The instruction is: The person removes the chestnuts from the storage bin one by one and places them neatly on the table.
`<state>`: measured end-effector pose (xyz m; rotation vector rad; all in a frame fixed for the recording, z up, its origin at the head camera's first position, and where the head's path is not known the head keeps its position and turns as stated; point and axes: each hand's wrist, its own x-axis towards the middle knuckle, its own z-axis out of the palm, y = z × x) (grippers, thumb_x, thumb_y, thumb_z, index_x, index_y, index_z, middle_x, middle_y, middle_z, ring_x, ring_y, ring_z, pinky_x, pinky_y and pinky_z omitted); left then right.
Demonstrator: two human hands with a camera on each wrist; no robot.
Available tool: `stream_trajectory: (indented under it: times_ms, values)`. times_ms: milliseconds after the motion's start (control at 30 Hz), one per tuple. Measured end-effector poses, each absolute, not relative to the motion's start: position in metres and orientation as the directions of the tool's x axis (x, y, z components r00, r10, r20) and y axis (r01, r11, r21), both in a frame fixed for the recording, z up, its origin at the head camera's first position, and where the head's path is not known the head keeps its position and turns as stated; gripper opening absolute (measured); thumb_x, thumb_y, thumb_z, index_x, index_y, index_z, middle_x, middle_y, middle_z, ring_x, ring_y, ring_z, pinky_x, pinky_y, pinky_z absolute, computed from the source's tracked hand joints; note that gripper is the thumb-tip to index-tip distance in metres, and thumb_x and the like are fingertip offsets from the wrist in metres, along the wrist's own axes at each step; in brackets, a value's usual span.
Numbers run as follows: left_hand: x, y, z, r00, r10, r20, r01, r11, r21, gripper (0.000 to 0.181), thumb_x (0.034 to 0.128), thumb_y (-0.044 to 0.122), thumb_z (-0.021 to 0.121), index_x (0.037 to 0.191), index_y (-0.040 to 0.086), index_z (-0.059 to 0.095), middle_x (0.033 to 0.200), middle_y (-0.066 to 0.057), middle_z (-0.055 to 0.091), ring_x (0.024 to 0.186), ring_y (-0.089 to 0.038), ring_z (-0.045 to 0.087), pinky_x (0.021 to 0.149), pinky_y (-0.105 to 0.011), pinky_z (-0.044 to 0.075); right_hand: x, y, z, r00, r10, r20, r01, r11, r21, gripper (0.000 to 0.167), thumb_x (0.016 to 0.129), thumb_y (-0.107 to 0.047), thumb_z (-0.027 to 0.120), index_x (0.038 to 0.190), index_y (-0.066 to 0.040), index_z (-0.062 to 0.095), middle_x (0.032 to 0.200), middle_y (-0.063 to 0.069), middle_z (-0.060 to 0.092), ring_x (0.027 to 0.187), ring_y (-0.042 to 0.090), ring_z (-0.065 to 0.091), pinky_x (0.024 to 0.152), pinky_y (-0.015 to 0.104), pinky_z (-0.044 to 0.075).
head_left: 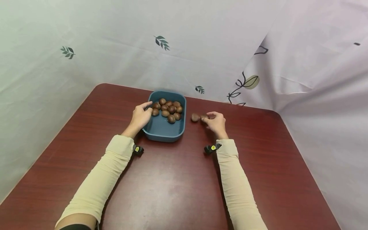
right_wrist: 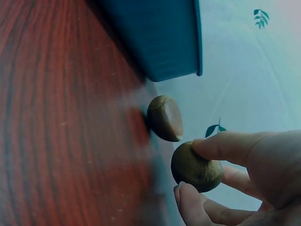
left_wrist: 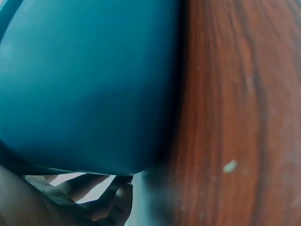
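Observation:
At the left side of a blue rectangular container (head_left: pixel 164 131), my left hand (head_left: pixel 141 115) holds the rim, its thumb and index finger reaching over the edge. Several brown chestnuts (head_left: pixel 172 109) lie in the far part of the container. To the right of it, my right hand (head_left: pixel 217 124) pinches a chestnut (right_wrist: pixel 196 167) between thumb and fingertips. Another chestnut (right_wrist: pixel 164 117) rests on the table between that hand and the container. In the left wrist view, the container's outer wall (left_wrist: pixel 89 84) hides part of the left fingers (left_wrist: pixel 120 205).
The dark red wooden table (head_left: pixel 161 185) carries all of this. Pale cloth (head_left: pixel 115 48) with leaf prints hangs behind the table and along its sides. A small black device (head_left: pixel 138 150) is strapped at the left wrist, and a similar device (head_left: pixel 211 149) at the right.

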<state>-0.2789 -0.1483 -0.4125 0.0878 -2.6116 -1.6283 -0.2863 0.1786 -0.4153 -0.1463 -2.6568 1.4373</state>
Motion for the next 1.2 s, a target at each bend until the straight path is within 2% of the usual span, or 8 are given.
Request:
stream_trajectory:
  times_ms: [367,533,600,700,767,833,1000,1200]
  values:
    - [-0.2779,-0.1478,-0.4122,-0.996,-0.081,0.029,-0.009,0.433,0.902,0.049,0.1002,0.02,0.042,0.148,0.014,0.049,0.145,-0.017,0.05,0.098,-0.034,0.049,0.082,-0.043,0.036,-0.2884,0.1763,-0.4196,-0.987,0.153,0.045,0.047,0.55,-0.834,0.034,0.083,-0.011,0.079,0.114,-0.001,0.069,0.104,0.019,0.065,0.062,0.019,0.066,0.054,0.027,0.055]
    - [-0.2776,-0.1481,-0.4131,-0.996,-0.088,0.031,-0.012,0.447,0.894,0.048,0.1001,0.02,0.042,0.147,0.015,0.05,0.131,-0.021,0.058,0.068,-0.028,0.04,0.072,-0.04,0.035,-0.2886,0.1748,-0.4203,-0.988,0.153,0.023,0.068,0.56,-0.826,0.037,0.082,-0.012,0.08,0.115,-0.001,0.065,0.104,0.017,0.061,0.061,0.016,0.063,0.053,0.025,0.055]
    - [-0.2773,-0.148,-0.4131,-0.996,-0.086,0.033,-0.01,0.45,0.893,0.048,0.1002,0.02,0.041,0.147,0.014,0.05,0.131,-0.021,0.058,0.07,-0.028,0.041,0.072,-0.04,0.035,-0.2885,0.175,-0.4204,-0.988,0.15,0.02,0.07,0.566,-0.821,0.037,0.083,-0.013,0.079,0.115,-0.001,0.064,0.104,0.017,0.061,0.061,0.016,0.062,0.053,0.025,0.055]
    - [-0.2773,-0.1482,-0.4128,-0.996,-0.086,0.036,-0.006,0.443,0.896,0.048,0.0998,0.02,0.042,0.147,0.014,0.05,0.143,-0.018,0.052,0.095,-0.03,0.051,0.081,-0.042,0.036,-0.2882,0.1759,-0.4201,-0.989,0.145,0.022,0.065,0.567,-0.821,0.038,0.083,-0.014,0.079,0.115,0.0,0.064,0.104,0.017,0.06,0.06,0.017,0.062,0.052,0.026,0.055]
    - [-0.2775,-0.1479,-0.4128,-0.995,-0.086,0.043,0.0,0.441,0.898,0.048,0.0996,0.02,0.043,0.147,0.013,0.051,0.15,-0.015,0.046,0.114,-0.031,0.048,0.086,-0.043,0.035,-0.2879,0.1768,-0.4204,-0.99,0.141,0.026,0.059,0.567,-0.821,0.037,0.083,-0.015,0.079,0.114,0.0,0.064,0.103,0.017,0.06,0.059,0.017,0.063,0.052,0.027,0.055]
    - [-0.2777,-0.148,-0.4127,-0.995,-0.087,0.046,0.003,0.436,0.9,0.048,0.0994,0.02,0.043,0.146,0.013,0.051,0.15,-0.014,0.046,0.122,-0.033,0.047,0.089,-0.045,0.035,-0.2878,0.1772,-0.4204,-0.99,0.137,0.031,0.053,0.567,-0.822,0.037,0.083,-0.016,0.079,0.114,0.0,0.065,0.103,0.017,0.06,0.059,0.017,0.063,0.052,0.027,0.055]
    - [-0.2788,-0.1484,-0.4136,-0.995,-0.087,0.053,0.009,0.441,0.897,0.048,0.0993,0.019,0.043,0.146,0.012,0.052,0.15,-0.014,0.045,0.13,-0.033,0.044,0.092,-0.045,0.035,-0.2887,0.1786,-0.4207,-0.99,0.14,0.029,0.056,0.568,-0.821,0.037,0.083,-0.018,0.079,0.112,0.0,0.066,0.101,0.015,0.059,0.06,0.016,0.062,0.051,0.027,0.054]
    - [-0.2798,-0.1489,-0.415,-0.995,-0.09,0.05,0.005,0.44,0.898,0.047,0.0992,0.019,0.044,0.145,0.013,0.053,0.15,-0.014,0.045,0.126,-0.033,0.046,0.091,-0.044,0.035,-0.2887,0.1813,-0.4214,-0.991,0.132,0.028,0.056,0.591,-0.805,0.039,0.083,-0.019,0.079,0.114,0.0,0.066,0.098,0.013,0.057,0.058,0.015,0.058,0.049,0.025,0.053]
